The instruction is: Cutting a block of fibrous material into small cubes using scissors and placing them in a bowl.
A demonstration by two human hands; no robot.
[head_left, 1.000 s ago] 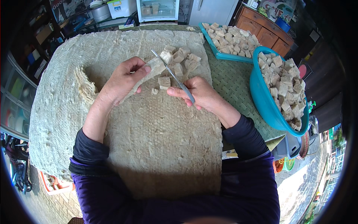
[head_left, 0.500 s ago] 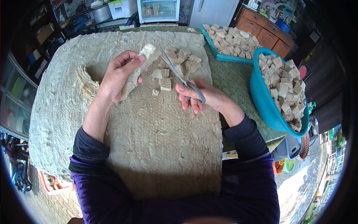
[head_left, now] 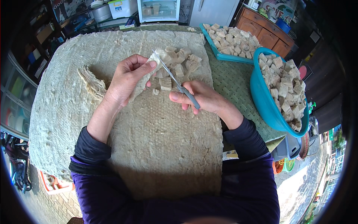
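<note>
My left hand (head_left: 128,76) grips a strip of pale fibrous wadding (head_left: 140,87), its white end sticking up past the thumb. In my right hand (head_left: 204,98) are scissors with grey handles (head_left: 189,96). Their blades cross the strip's upper end beside my left fingertips and look nearly closed. Just beyond the blades lies a small heap of cut beige cubes (head_left: 166,84), partly hidden by the strip and scissors. Everything rests on a big, thick fibrous mat (head_left: 167,138). A frayed bundle of fibre (head_left: 92,85) lies left of my left wrist.
To the right, a teal basin (head_left: 263,102) heaped with beige cubes stands on a green woven surface (head_left: 233,87). Behind it is a teal tray (head_left: 232,59) full of similar cubes. A wooden cabinet (head_left: 261,31) and a glass-fronted case (head_left: 158,11) stand at the back.
The scissors have moved left and up onto the strip's end, and their blades have come together. My left hand has shifted slightly right with the strip.
</note>
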